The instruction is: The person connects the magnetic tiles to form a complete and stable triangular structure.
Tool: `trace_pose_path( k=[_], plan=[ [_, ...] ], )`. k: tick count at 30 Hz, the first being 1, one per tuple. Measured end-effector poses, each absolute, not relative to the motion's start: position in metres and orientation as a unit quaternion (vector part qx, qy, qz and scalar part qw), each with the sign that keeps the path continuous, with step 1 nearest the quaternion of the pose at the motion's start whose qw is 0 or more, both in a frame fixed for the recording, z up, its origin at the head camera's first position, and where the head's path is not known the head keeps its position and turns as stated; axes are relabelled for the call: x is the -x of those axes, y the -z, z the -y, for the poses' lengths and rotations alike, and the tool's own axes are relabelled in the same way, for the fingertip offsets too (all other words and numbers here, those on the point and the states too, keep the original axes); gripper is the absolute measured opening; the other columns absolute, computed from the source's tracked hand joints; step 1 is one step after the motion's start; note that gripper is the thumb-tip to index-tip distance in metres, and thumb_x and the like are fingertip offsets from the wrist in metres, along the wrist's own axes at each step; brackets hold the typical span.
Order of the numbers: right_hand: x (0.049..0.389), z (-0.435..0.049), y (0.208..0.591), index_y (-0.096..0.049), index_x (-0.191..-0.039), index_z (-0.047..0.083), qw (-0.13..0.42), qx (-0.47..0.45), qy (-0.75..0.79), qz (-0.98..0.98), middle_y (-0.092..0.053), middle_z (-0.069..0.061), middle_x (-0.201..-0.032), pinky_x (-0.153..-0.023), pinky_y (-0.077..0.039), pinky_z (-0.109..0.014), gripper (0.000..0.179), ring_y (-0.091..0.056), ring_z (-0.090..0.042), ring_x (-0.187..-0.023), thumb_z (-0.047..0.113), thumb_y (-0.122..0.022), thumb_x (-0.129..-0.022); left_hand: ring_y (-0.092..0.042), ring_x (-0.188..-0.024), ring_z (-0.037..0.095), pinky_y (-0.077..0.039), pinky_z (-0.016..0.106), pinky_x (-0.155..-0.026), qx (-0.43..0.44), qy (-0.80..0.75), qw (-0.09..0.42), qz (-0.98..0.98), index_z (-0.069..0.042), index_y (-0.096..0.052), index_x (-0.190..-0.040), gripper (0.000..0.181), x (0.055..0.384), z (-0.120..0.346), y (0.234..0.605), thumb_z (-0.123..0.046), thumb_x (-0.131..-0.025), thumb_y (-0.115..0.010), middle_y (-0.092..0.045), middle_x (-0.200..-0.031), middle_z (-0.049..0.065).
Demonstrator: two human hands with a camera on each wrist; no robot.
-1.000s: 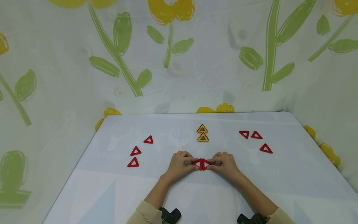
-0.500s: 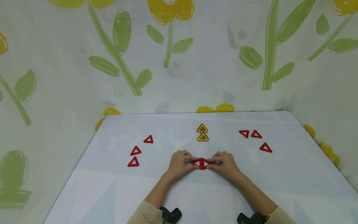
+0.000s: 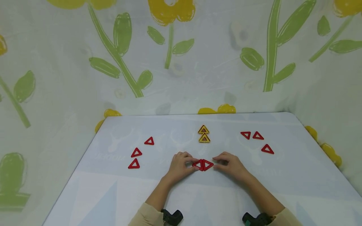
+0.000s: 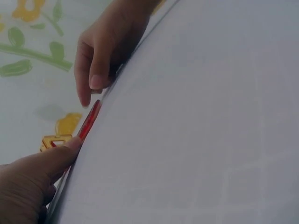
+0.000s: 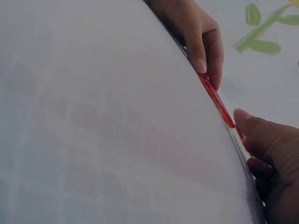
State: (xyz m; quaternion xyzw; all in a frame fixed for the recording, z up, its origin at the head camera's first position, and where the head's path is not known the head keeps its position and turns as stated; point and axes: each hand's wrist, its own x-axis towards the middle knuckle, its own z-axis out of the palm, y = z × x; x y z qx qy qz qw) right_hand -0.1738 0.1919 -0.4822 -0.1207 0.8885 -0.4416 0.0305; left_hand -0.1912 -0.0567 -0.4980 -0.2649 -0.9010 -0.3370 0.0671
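Observation:
Two red triangle frames lie on the table side by side with their straight sides together, points outward. My left hand (image 3: 181, 165) pinches the left red triangle (image 3: 201, 165) between thumb and fingers. The right hand (image 3: 232, 165) stands just off the tip of the right red triangle (image 3: 204, 165), thumb and forefinger parted with nothing between them. In the left wrist view the left thumb sits on the edge of the red piece (image 4: 89, 122), the right hand (image 4: 110, 46) close beyond it. The right wrist view shows the red edge (image 5: 216, 100) between both hands.
Two yellow triangles (image 3: 204, 141) sit one above the other behind the hands. Several red triangles lie apart: three at the left, including one nearest (image 3: 134, 167), and three at the right, including one nearest (image 3: 267, 152). The white table (image 3: 181, 204) meets a flower-patterned cloth (image 3: 198, 84).
My right hand has let go of the right red triangle and drawn a little to the right, its fingers parting. The left hand keeps its pinch. Both triangles stay together.

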Motion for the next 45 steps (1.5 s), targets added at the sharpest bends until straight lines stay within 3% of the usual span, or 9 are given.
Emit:
trace_pose_path(
  k=[8, 18, 24, 29, 33, 37, 41, 45],
  plan=[
    [0.173, -0.214, 0.478, -0.073, -0.107, 0.012, -0.029, 0.148, 0.441, -0.885, -0.064, 0.003, -0.093, -0.073, -0.049, -0.018, 0.029, -0.054, -0.008, -0.083, 0.018, -0.077, -0.079, -0.049, -0.088, 0.013, -0.038, 0.033, -0.08, 0.28, 0.345, 0.094, 0.891, -0.018, -0.075, -0.1, 0.026, 0.191, 0.059, 0.497, -0.029, -0.076, -0.078, -0.06, -0.091, -0.003],
    [0.168, -0.251, 0.477, -0.072, -0.101, 0.001, -0.129, 0.19, 0.416, -0.88, -0.064, -0.004, -0.086, -0.069, -0.043, -0.011, 0.029, -0.053, -0.004, -0.079, 0.003, -0.078, -0.073, -0.048, -0.085, 0.012, -0.038, 0.03, -0.076, 0.288, 0.345, 0.116, 0.886, -0.016, -0.075, -0.098, 0.023, 0.188, 0.059, 0.495, -0.025, -0.077, -0.077, -0.059, -0.088, -0.003],
    [0.164, -0.27, 0.474, -0.072, -0.103, 0.004, -0.119, 0.128, 0.402, -0.899, -0.066, -0.004, -0.091, -0.071, -0.042, -0.007, 0.029, -0.052, 0.003, -0.081, 0.01, -0.078, -0.075, -0.05, -0.089, 0.014, -0.039, 0.033, -0.079, 0.278, 0.337, 0.106, 0.893, -0.017, -0.074, -0.1, 0.025, 0.187, 0.057, 0.494, -0.027, -0.078, -0.077, -0.06, -0.091, -0.002],
    [0.164, -0.285, 0.47, -0.072, -0.104, 0.003, -0.136, 0.109, 0.377, -0.91, -0.067, -0.008, -0.092, -0.069, -0.042, -0.013, 0.03, -0.05, 0.0, -0.081, 0.01, -0.079, -0.075, -0.05, -0.093, 0.015, -0.038, 0.035, -0.083, 0.268, 0.312, 0.085, 0.907, -0.019, -0.072, -0.108, 0.032, 0.185, 0.055, 0.492, -0.033, -0.08, -0.074, -0.059, -0.097, -0.001],
    [0.164, -0.297, 0.464, -0.07, -0.107, 0.002, -0.156, 0.091, 0.359, -0.916, -0.067, -0.01, -0.091, -0.079, -0.033, -0.035, 0.033, -0.046, 0.003, -0.083, 0.012, -0.078, -0.077, -0.047, -0.091, 0.014, -0.037, 0.033, -0.082, 0.265, 0.301, 0.077, 0.913, -0.021, -0.072, -0.11, 0.033, 0.182, 0.053, 0.491, -0.036, -0.081, -0.072, -0.055, -0.096, -0.002],
    [0.165, -0.312, 0.462, -0.066, -0.113, 0.001, -0.151, 0.059, 0.357, -0.92, -0.065, -0.015, -0.093, -0.078, -0.024, -0.048, 0.037, -0.038, 0.008, -0.086, 0.018, -0.074, -0.081, -0.046, -0.089, 0.014, -0.036, 0.033, -0.081, 0.269, 0.298, 0.087, 0.912, -0.021, -0.073, -0.108, 0.032, 0.181, 0.054, 0.491, -0.036, -0.081, -0.072, -0.054, -0.094, -0.002],
    [0.165, -0.322, 0.458, -0.063, -0.117, -0.001, -0.149, 0.025, 0.357, -0.922, -0.062, -0.021, -0.101, -0.078, -0.025, -0.049, 0.042, -0.035, 0.009, -0.088, 0.022, -0.072, -0.083, -0.046, -0.088, 0.014, -0.036, 0.033, -0.08, 0.273, 0.299, 0.094, 0.909, -0.02, -0.074, -0.108, 0.031, 0.181, 0.054, 0.492, -0.035, -0.08, -0.073, -0.054, -0.094, -0.002],
    [0.167, -0.33, 0.457, -0.063, -0.119, -0.002, -0.154, 0.002, 0.332, -0.931, -0.061, -0.022, -0.105, -0.072, -0.03, -0.043, 0.044, -0.04, -0.006, -0.088, 0.023, -0.072, -0.084, -0.045, -0.086, 0.014, -0.036, 0.032, -0.079, 0.271, 0.296, 0.109, 0.909, -0.02, -0.074, -0.106, 0.03, 0.181, 0.055, 0.493, -0.033, -0.079, -0.074, -0.055, -0.092, -0.002]
  ],
)
